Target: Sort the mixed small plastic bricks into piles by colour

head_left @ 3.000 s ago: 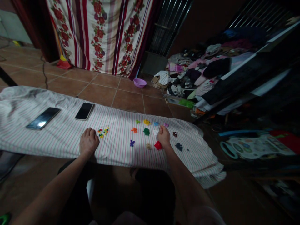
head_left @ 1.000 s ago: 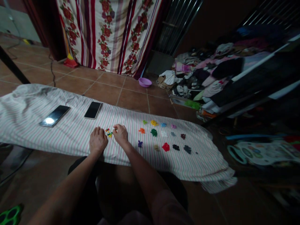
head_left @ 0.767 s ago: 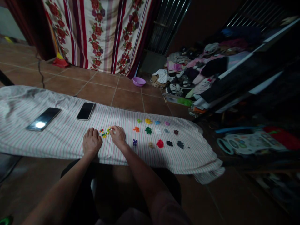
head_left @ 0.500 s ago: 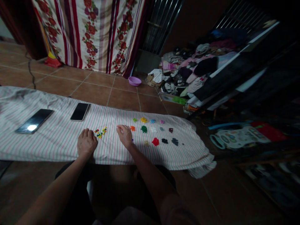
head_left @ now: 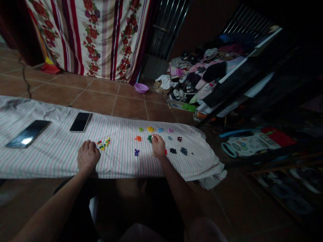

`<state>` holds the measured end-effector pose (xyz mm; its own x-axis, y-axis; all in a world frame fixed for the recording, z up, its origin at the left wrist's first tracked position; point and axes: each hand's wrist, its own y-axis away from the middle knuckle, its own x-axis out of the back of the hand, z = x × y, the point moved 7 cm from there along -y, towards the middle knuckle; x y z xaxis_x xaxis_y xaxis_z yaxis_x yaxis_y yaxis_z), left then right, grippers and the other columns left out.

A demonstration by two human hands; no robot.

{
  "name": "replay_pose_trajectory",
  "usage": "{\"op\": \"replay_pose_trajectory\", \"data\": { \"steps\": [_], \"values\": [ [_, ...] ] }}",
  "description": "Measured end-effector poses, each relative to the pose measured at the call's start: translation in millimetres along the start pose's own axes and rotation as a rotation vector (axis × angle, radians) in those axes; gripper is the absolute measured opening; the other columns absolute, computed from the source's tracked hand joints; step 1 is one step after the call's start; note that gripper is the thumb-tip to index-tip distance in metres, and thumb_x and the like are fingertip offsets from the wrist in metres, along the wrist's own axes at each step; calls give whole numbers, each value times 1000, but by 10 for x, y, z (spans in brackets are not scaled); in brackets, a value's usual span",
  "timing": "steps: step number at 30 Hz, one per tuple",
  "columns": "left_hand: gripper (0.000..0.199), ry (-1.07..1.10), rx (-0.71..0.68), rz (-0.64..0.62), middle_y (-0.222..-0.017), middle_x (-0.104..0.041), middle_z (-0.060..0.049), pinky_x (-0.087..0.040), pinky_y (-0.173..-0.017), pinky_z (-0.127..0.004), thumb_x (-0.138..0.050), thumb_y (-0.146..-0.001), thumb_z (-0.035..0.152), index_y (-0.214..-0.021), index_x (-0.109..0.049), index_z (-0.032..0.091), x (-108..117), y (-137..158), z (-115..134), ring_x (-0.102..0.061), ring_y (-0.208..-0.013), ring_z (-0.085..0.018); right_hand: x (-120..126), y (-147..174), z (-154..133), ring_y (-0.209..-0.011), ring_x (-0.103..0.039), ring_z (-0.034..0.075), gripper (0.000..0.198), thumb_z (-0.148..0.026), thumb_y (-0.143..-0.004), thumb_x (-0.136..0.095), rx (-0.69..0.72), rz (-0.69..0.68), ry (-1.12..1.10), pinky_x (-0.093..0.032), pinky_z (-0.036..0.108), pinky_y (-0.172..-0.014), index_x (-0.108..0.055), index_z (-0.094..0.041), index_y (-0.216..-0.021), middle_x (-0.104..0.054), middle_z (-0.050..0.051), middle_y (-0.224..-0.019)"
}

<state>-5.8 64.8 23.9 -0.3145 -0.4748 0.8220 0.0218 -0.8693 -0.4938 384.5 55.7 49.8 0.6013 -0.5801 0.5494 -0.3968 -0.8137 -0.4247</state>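
My left hand (head_left: pixel 88 155) rests on the striped cloth (head_left: pixel 118 164), fingers lying on it with nothing seen in them. Just right of it is a mixed cluster of small red, yellow and green pieces (head_left: pixel 104 144). My right hand (head_left: pixel 158 146) is over the sorted piles with thumb and finger pinched together. A tiny whitish spot shows at its fingertips; what it is I cannot make out. Beside those fingertips lies the dark green pile (head_left: pixel 149 138), partly covered. The red pile (head_left: pixel 166 152) and beige pile (head_left: pixel 153 154) are mostly hidden by the hand.
Around are piles in orange (head_left: pixel 138 138), purple (head_left: pixel 137 152), yellow (head_left: pixel 150 129), black (head_left: pixel 173 151) and dark grey (head_left: pixel 184 151). Two phones, a larger one (head_left: pixel 29 133) and a smaller one (head_left: pixel 80 122), lie left. On the floor are a purple basin (head_left: pixel 141 88) and heaped clothes (head_left: pixel 196 74).
My right hand has moved right, from left of the orange pile to beside the dark green one, uncovering the purple pile. My left hand stays by the mixed pieces. The view has shifted slightly.
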Motion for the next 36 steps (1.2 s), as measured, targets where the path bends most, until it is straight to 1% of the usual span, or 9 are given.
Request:
{"op": "replay_pose_trajectory", "data": {
  "steps": [3, 5, 8, 11, 15, 19, 21, 26, 36],
  "values": [
    [29, 10, 4, 15, -117, -61, -18, -40, -96, -47, -41, -83, 23, -101, -61, 13, 13, 4, 5, -51, -117, -31, 207, -132, 300, -81, -61, 19, 28, -21, -75, -47, -29, 56, 71, -48, 32, -80, -71, -18, -89, -69, 7, -87],
    [29, 4, -1, 16, -117, -61, -18, -41, -96, -47, -41, -83, 23, -101, -62, 13, 19, 3, 14, -52, -117, -31, 301, -209, 510, -82, -61, 20, 29, -19, -73, -46, -75, 61, 118, -48, 33, -81, -72, -18, -87, -70, 7, -85],
    [29, -22, -8, 5, -117, -62, -20, -43, -95, -47, -39, -85, 23, -99, -62, 11, 24, -3, 28, -53, -116, -32, 377, -292, 765, -83, -62, 20, 29, -18, -72, -46, -137, 44, 167, -48, 34, -84, -72, -18, -85, -71, 7, -86],
    [30, -21, -5, -2, -118, -61, -20, -43, -96, -48, -38, -85, 23, -99, -61, 10, 34, -7, 35, -53, -117, -32, 400, -346, 907, -87, -63, 21, 29, -16, -73, -46, -159, 31, 196, -48, 34, -88, -72, -17, -85, -71, 8, -89],
    [30, 28, 18, -14, -119, -60, -21, -42, -98, -50, -40, -84, 23, -101, -61, 10, 23, -8, 21, -51, -119, -33, 374, -396, 968, -90, -63, 20, 31, -13, -73, -46, -154, 8, 247, -47, 33, -89, -73, -17, -88, -71, 8, -91],
    [29, 68, 17, 4, -119, -60, -20, -41, -98, -52, -42, -82, 22, -101, -61, 12, 8, -8, 7, -50, -119, -33, 309, -428, 962, -91, -63, 20, 36, -8, -72, -44, -141, -44, 320, -47, 31, -89, -74, -15, -91, -70, 9, -93],
    [28, 61, 11, 9, -118, -61, -19, -41, -98, -51, -42, -82, 22, -101, -61, 13, 3, -9, 6, -51, -119, -32, 272, -439, 934, -91, -63, 20, 40, -4, -70, -42, -110, -71, 354, -47, 30, -89, -74, -15, -91, -69, 9, -93],
    [30, -4, -1, -20, -117, -60, -23, -43, -97, -48, -38, -84, 24, -100, -60, 9, -5, -18, 17, -52, -116, -33, 193, -443, 897, -90, -63, 18, 47, 2, -65, -40, -71, -133, 424, -47, 27, -88, -75, -15, -93, -70, 9, -93],
    [30, 23, 3, 17, -117, -61, -20, -41, -97, -49, -40, -83, 24, -101, -60, 12, 0, -7, 3, -51, -117, -32, 162, -418, 884, -92, -63, 17, 47, 0, -66, -41, -53, -158, 457, -46, 28, -90, -75, -14, -96, -71, 9, -97]
  ]
}}
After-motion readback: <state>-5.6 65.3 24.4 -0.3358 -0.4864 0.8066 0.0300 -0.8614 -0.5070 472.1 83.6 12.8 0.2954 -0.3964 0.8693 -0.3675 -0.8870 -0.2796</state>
